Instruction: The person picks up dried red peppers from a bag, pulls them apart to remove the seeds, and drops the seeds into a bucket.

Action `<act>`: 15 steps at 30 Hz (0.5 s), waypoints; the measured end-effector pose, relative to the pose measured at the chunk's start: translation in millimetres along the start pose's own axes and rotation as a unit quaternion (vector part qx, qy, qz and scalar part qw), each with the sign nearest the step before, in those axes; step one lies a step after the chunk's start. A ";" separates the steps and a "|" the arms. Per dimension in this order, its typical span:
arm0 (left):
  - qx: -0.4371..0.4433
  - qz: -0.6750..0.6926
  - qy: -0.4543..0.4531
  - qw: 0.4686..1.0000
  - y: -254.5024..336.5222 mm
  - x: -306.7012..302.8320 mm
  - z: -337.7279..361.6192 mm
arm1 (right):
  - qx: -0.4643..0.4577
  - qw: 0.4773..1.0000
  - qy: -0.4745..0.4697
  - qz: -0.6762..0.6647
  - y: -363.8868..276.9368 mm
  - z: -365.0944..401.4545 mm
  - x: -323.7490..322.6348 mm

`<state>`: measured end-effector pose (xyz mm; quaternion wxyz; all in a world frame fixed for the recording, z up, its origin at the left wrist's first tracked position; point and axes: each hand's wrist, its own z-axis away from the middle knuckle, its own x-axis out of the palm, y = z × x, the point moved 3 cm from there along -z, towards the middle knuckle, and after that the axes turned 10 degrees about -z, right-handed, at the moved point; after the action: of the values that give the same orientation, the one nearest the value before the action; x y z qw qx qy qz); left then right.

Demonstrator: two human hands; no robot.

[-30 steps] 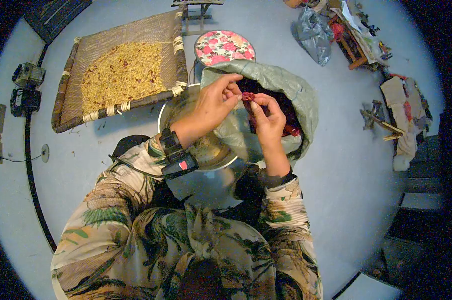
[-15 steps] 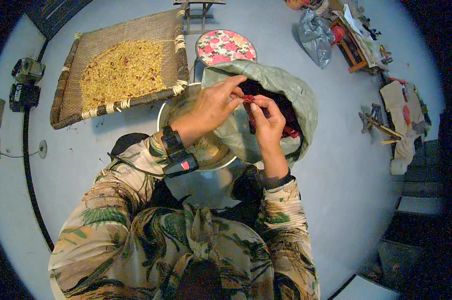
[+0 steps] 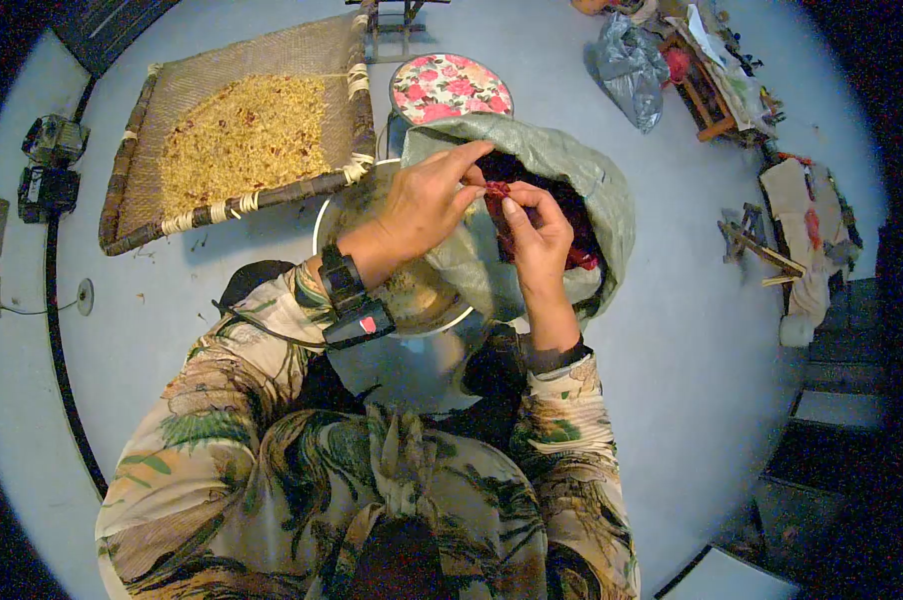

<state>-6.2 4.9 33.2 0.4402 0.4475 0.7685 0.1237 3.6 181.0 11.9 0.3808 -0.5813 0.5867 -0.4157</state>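
Observation:
Between my two hands is a small, crumpled dark red piece that looks like a dried chili pepper (image 3: 497, 188). My left hand (image 3: 427, 203) pinches one side of it with thumb and fingers, the index finger stretched out above. On the other side, my right hand (image 3: 542, 232) grips it between thumb and curled fingers. Both hands are over the mouth of a pale green woven sack (image 3: 612, 200), its rim rolled open. More dark red pieces (image 3: 582, 240) lie inside the sack. Under my left forearm a wide round metal basin (image 3: 437, 310) is partly hidden by the sack and my arm.
At the left, a wood-framed woven tray (image 3: 227, 213) bears a spread of yellow seeds (image 3: 242, 150) with red flecks. A round flower-patterned stool (image 3: 452, 88) stands beyond the sack. At right are a grey plastic bag (image 3: 632, 75) and a small wooden stand (image 3: 757, 245).
My hands have stayed over the sack with only small shifts of the fingers. The red piece is still between them, slightly higher in view.

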 end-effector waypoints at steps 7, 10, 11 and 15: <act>-0.094 0.062 -0.035 0.993 0.2 1.9 -2.6 | -0.045 0.998 -0.028 0.034 -8.6 -1.4 2.3; -0.107 0.067 -0.045 0.991 -2.1 3.1 -2.9 | -0.071 0.994 -0.038 0.069 -7.8 -0.3 3.0; -0.115 0.072 -0.048 0.990 -2.8 4.5 -2.7 | -0.073 0.994 -0.039 0.075 -8.5 -0.2 3.6; -0.187 0.205 -0.072 0.958 -8.4 8.1 -3.0 | -0.078 0.993 -0.037 0.083 -11.4 -0.4 5.5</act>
<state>-15.1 7.2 25.5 0.5356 0.5126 0.5896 0.3205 7.2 175.8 22.8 0.3890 -0.5733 0.6492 -0.3137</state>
